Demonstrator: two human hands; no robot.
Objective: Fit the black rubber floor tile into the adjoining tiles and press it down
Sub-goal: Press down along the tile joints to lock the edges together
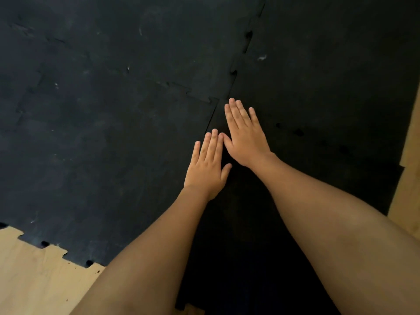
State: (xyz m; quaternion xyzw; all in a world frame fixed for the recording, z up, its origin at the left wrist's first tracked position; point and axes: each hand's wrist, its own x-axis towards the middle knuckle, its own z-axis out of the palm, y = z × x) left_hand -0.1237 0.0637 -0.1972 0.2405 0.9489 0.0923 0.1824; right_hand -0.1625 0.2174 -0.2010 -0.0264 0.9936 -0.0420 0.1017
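The black rubber floor tile lies flat in the lower right, darker than its neighbours, with puzzle-tooth edges. Its left edge meets a dusty black tile along a seam running up to a corner junction. Another black tile adjoins it at the back. My right hand lies palm down, fingers spread, on the tile's far left corner. My left hand lies flat across the left seam, just below and beside the right hand. Neither hand holds anything.
More dusty black tiles cover the floor at the back left, with a toothed seam partly gaping. Bare light wooden floor shows at the lower left and along the right edge.
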